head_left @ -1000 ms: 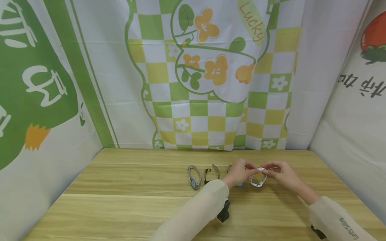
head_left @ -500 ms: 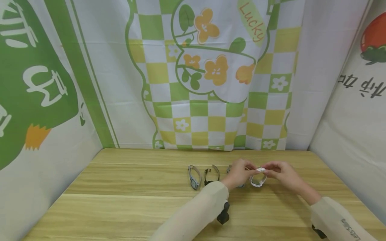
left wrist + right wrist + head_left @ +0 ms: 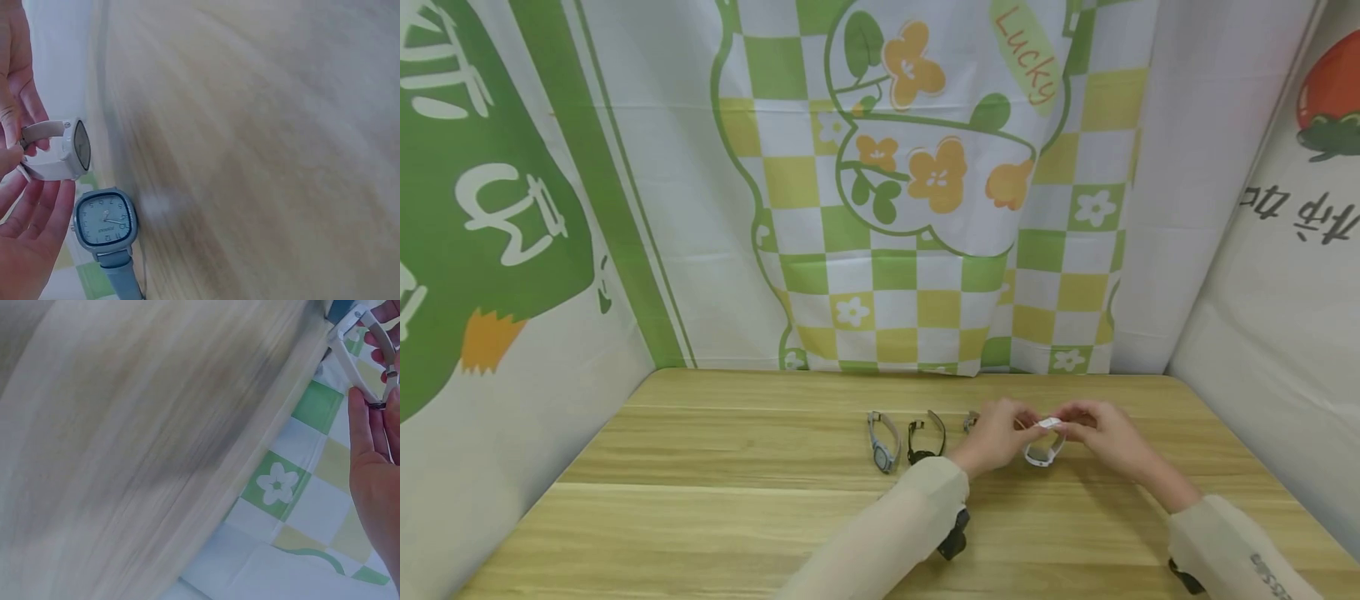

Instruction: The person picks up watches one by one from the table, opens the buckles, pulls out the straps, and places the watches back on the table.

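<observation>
A white wristwatch (image 3: 1040, 457) is held up between my two hands, its face hanging below and its strap bent into a loop. My left hand (image 3: 997, 433) pinches one side of the strap at the top with thumb and fingers. From the other side my right hand (image 3: 1101, 429) pinches the strap ends. In the left wrist view a metal buckle (image 3: 24, 142) shows between the fingertips. Beside the left hand stands a blue square-faced watch (image 3: 105, 220); in the head view that hand hides most of it.
Left of my hands, a black watch (image 3: 927, 454) and a grey-blue watch (image 3: 882, 454) stand in a row on the wooden table (image 3: 715, 492). A checked, flower-printed curtain (image 3: 917, 292) hangs behind the table's far edge.
Both hands stay nearly in place. The white watch's strap top has tilted slightly between the fingers, and the left hand has shifted a little, covering the blue watch's face in the head view.
</observation>
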`<state>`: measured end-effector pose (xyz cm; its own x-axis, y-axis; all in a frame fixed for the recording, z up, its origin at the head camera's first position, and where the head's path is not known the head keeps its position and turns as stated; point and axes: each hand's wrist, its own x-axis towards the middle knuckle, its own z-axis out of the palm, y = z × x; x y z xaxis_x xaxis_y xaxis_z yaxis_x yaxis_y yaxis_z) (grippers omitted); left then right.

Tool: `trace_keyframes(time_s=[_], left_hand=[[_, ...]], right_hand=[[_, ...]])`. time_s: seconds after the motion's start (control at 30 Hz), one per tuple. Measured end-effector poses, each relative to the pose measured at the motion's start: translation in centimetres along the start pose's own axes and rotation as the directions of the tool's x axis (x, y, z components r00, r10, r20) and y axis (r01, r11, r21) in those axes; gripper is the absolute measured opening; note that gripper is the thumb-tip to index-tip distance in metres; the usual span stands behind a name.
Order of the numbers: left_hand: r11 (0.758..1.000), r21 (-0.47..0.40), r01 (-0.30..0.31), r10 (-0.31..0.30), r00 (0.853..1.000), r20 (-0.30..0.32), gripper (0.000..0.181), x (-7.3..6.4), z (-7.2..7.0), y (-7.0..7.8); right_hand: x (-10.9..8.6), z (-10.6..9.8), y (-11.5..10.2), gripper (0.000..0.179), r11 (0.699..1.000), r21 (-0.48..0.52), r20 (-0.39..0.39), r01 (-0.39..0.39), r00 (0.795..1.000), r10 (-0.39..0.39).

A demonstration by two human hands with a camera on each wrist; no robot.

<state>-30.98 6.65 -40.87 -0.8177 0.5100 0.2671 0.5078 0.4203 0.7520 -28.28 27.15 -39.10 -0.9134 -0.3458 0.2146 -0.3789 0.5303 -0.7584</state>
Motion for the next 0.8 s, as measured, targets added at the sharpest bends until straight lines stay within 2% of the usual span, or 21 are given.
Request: trace_keyframes(time_s=[0.6,0.8], left_hand=[[0.999,-0.033,0.035,-0.036,0.999,-0.037,0.014,-0.53,0.00,0.02],[0.999,-0.032,0.026,-0.027,0.998,-0.056,0.013,-0.73,-0.02,0.14]], right_hand=[[-0.09,-0.17,-0.01,0.015,0.997,-0.071,-0.057,-0.006,0.998,0.002],[-0.13,-0.08,-0.04,0.015,0.997,-0.079,-0.070,-0.007,0.998,0.002]])
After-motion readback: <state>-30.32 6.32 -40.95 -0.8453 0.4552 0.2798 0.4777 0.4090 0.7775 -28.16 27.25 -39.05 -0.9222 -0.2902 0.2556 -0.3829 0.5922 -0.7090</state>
